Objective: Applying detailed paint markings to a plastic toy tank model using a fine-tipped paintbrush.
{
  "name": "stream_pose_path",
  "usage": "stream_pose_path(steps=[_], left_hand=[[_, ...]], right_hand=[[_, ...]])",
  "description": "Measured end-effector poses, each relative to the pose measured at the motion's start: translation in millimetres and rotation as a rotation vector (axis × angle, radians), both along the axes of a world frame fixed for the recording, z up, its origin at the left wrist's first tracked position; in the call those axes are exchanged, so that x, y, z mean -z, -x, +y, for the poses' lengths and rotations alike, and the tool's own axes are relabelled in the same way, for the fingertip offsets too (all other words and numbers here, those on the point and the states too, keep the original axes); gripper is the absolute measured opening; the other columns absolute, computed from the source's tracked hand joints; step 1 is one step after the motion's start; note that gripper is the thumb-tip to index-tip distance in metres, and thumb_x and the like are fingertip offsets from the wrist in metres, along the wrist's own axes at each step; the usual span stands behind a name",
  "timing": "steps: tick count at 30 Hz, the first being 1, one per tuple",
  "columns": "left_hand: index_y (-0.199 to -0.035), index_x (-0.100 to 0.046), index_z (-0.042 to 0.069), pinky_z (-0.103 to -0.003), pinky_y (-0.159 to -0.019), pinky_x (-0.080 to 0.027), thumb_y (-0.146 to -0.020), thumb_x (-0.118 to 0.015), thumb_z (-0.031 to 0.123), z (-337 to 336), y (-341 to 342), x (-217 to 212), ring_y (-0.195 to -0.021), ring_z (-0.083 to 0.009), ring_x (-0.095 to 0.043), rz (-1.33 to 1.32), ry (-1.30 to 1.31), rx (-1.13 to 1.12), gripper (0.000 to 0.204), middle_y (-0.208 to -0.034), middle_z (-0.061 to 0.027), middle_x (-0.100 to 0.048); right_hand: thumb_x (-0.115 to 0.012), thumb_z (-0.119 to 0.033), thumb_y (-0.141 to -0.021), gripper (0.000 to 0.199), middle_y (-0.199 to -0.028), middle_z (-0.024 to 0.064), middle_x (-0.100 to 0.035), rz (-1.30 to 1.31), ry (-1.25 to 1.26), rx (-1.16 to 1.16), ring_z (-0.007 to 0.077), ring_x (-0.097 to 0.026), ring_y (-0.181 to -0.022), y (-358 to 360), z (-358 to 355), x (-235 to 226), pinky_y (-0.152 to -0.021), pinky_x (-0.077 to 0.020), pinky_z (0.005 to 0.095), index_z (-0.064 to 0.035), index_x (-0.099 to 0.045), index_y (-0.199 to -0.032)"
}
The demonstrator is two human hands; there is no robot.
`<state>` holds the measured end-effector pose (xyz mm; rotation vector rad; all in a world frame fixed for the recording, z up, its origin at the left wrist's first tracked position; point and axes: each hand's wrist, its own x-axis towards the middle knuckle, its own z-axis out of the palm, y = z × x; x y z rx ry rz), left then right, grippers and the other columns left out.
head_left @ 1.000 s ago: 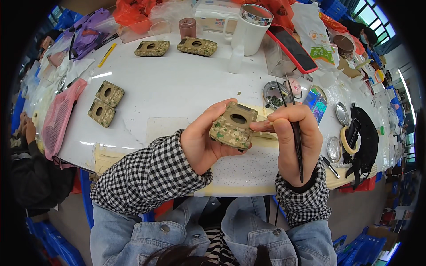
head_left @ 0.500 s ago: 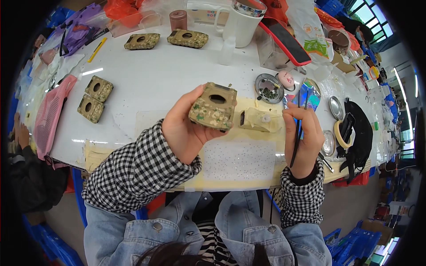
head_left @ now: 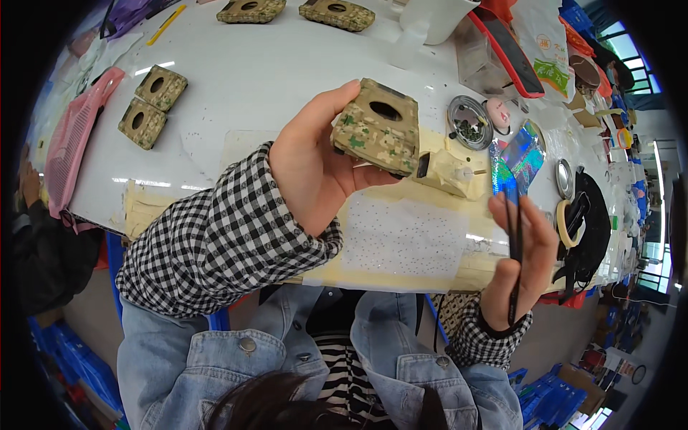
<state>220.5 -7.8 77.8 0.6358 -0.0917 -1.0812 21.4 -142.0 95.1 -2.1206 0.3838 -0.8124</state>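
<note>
My left hand [head_left: 308, 158] grips a camouflage toy tank hull [head_left: 374, 136] by its sides, its oval top hole facing up. At the right, my right hand [head_left: 536, 247] holds black tweezers [head_left: 514, 251], with the tips pointing away from me. Just beyond the hull stands a cream block [head_left: 446, 178], with a small white piece and a thin stick on its top. A white sheet [head_left: 403, 236] sprinkled with tiny dots lies on the table between my hands.
Camouflage hulls [head_left: 147, 107] sit at the left and along the far side. A round dish [head_left: 469, 123] holds dark green bits. Holographic packets [head_left: 522, 158], a tape roll [head_left: 570, 223], a red-cased phone [head_left: 510, 57], a pink mesh basket [head_left: 80, 147] and a yellow pen [head_left: 166, 25] lie around.
My right hand has drawn back toward me from the cream block and let go of the thin stick, which stays at the block. The hull remains in my left hand. The view has shifted.
</note>
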Motion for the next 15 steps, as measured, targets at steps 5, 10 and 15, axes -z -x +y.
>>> stream_pose_path(steps=[5,10,15], left_hand=[[-0.123,-0.047,-0.003,-0.029,-0.071,-0.057,-0.097,-0.034,0.034,1.0,-0.6,2.9,-0.081,-0.0220,-0.066,-0.012,0.000,0.005,0.047,-0.118,-0.0223,-0.056],[-0.124,-0.046,-0.003,-0.028,-0.071,-0.056,-0.097,-0.033,0.034,0.6,-0.3,3.2,-0.083,-0.0219,-0.065,-0.036,-0.008,0.009,0.047,-0.118,-0.0219,-0.056],[-0.126,-0.045,-0.003,-0.029,-0.071,-0.056,-0.098,-0.032,0.035,1.2,-1.2,5.2,-0.083,-0.0218,-0.065,-0.025,0.015,0.039,0.049,-0.120,-0.0220,-0.055]], right_hand=[[-0.069,-0.005,-0.079,0.022,-0.091,0.0138,-0.067,0.162,-0.074,-0.333,0.0201,-0.063,-0.086,-8.7,-4.2,13.1,-0.078,-0.0491,0.0289,0.0040,-0.064,-0.098],[-0.064,-0.006,-0.083,0.014,-0.086,0.0114,-0.067,0.244,-0.354,-0.226,0.0174,-0.062,-0.078,-10.6,2.7,28.8,-0.072,-0.0476,0.0259,0.0032,-0.066,-0.094],[-0.062,-0.005,-0.085,0.012,-0.083,0.0101,-0.066,0.306,-0.420,-0.235,0.0150,-0.060,-0.072,-12.8,6.0,32.8,-0.067,-0.0471,0.0241,0.0034,-0.065,-0.094]])
